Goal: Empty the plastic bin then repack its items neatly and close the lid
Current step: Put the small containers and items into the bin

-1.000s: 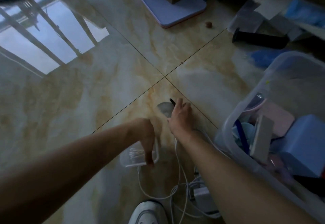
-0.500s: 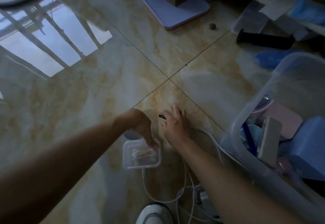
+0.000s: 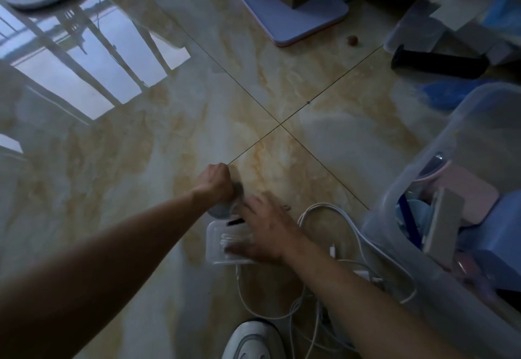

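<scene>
Right hand (image 3: 265, 232) had shifted nearer, fingers spread over the clear swab box (image 3: 215, 241); left hand (image 3: 218, 182) closed on a grey object (image 3: 222, 209).

The large translucent plastic storage bin (image 3: 417, 189) stands open on the floor, still holding a pale blue box (image 3: 501, 240), a pink flat case (image 3: 468, 203), a grey-white slab (image 3: 442, 223) standing on edge and a dark blue pen-like stick (image 3: 407, 217). Just beside the bin's near wall lies a tangle of white charging cables (image 3: 338, 251). Beyond the cables from the bin sits a small clear plastic box of cotton swabs (image 3: 217, 243), and touching that box's far side is a rounded grey object (image 3: 222, 209), too blurred to identify.
</scene>
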The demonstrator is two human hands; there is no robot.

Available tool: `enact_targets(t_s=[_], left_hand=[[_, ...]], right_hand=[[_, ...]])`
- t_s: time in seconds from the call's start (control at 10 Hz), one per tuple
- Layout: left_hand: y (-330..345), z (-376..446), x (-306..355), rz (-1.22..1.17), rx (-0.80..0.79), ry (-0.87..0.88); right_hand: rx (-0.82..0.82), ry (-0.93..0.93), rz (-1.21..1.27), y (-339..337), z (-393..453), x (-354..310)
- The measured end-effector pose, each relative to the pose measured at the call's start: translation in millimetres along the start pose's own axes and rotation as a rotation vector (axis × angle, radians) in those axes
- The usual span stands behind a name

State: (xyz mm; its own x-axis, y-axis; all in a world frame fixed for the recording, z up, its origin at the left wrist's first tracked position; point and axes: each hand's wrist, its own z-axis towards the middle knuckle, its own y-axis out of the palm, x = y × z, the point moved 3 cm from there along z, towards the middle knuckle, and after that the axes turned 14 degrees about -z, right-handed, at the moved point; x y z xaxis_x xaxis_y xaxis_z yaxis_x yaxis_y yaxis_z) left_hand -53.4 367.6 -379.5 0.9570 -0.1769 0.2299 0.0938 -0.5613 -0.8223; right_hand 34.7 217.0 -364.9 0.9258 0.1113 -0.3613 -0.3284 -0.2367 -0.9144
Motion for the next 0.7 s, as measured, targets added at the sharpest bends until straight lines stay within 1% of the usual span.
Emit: enact_targets(t_s=[0.1, 0.2, 0.3, 0.4, 0.5, 0.6, 0.7], left_hand=[[0, 2, -1, -0.049, -0.056, -0.042], [-2, 9, 3, -0.081, -0.121, -0.05], [-10, 5, 23, -0.189, -0.182, -0.081], [-50, 20, 57, -0.633, 0.057, -0.144], [-62, -27, 106, -0.872, 0.26, 0.032], [-66, -73, 165, -0.926, 0.241, 0.495], [-112, -78, 212, -1.154, 0.342, 0.431]], right_hand=[[-0.118, -0.091, -0.176, 5, -11, -8], [-0.124, -0.074, -0.31, 5, -9, -14], [-0.06, 0.064, -0.292, -14, -10, -17], [-0.022, 0.227, -0.287, -57, -17, -28], [-0.009, 0.38, -0.272, -111, -26, -39], [-0.041, 0.437, -0.238, -174, -57, -36], [-0.105, 0.481, -0.124, -249, -117, -10]])
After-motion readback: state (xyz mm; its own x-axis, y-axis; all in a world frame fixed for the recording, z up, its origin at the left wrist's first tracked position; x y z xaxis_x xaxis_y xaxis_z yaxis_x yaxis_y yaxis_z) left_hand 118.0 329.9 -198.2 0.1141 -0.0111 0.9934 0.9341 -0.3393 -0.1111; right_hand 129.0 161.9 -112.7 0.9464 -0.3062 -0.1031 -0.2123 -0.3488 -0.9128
